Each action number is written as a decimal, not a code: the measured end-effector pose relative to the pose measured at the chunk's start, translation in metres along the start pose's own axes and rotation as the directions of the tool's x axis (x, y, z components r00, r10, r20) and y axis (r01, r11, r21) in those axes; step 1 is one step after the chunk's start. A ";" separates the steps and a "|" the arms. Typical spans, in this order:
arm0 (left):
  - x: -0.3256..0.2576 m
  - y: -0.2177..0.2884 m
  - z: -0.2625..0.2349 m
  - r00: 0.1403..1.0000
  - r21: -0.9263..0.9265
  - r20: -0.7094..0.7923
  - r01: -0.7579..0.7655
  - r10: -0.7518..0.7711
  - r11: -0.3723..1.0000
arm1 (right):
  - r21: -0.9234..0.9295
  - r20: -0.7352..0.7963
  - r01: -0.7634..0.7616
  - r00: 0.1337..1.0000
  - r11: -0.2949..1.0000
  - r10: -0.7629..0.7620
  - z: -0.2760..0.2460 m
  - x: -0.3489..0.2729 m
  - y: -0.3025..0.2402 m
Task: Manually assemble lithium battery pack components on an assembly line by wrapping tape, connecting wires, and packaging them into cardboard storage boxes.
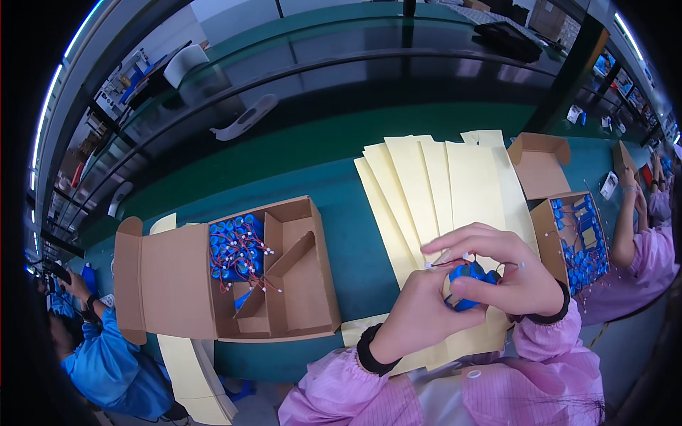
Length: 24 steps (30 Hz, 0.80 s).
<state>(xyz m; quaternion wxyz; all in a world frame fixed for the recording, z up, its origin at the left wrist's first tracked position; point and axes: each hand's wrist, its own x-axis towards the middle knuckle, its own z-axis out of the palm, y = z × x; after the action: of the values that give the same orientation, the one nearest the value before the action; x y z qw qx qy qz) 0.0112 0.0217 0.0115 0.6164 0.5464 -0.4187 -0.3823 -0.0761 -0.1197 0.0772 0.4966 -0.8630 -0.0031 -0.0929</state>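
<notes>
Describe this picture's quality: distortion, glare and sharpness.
Head view: fisheye distortion bows the long rail, and the corners go black; head view: the left light tube glares nearly white, and pale reflections mark the dark glossy surface; head view: the left hand, right hand and blue cells look fairly sharp, while distant background detail is soft.

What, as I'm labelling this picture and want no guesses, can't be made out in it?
In the head view:
Number of blue cylinders held: hidden by the left hand and right hand.
Count of boxed cylinders in the left box: tangled wires cover many.
Dark item at the left co-worker's hand: too small and dim.
</notes>
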 end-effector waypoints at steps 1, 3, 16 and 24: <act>0.000 0.001 0.000 0.997 0.087 0.005 0.076 -0.077 0.993 | 0.075 -0.002 -0.030 1.000 0.997 0.031 0.002 0.000 0.000; 0.000 0.001 0.002 0.988 0.173 0.011 0.153 -0.157 0.973 | 0.150 -0.009 -0.065 0.998 0.986 0.067 0.007 -0.001 0.002; 0.002 0.004 0.011 0.986 0.310 0.067 0.128 -0.155 0.942 | -0.766 -0.127 0.045 0.967 0.641 -0.219 -0.027 -0.029 0.000; -0.007 0.000 0.018 0.856 0.257 0.512 -0.069 -0.075 0.964 | -0.666 0.010 0.147 0.982 0.731 -0.188 -0.030 -0.078 -0.013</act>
<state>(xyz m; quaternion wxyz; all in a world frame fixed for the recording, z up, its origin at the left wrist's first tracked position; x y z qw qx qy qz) -0.0077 0.0216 0.0118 0.4015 0.5019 -0.6154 -0.4562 -0.1584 -0.1320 0.0902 0.1467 -0.9760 -0.0331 -0.1574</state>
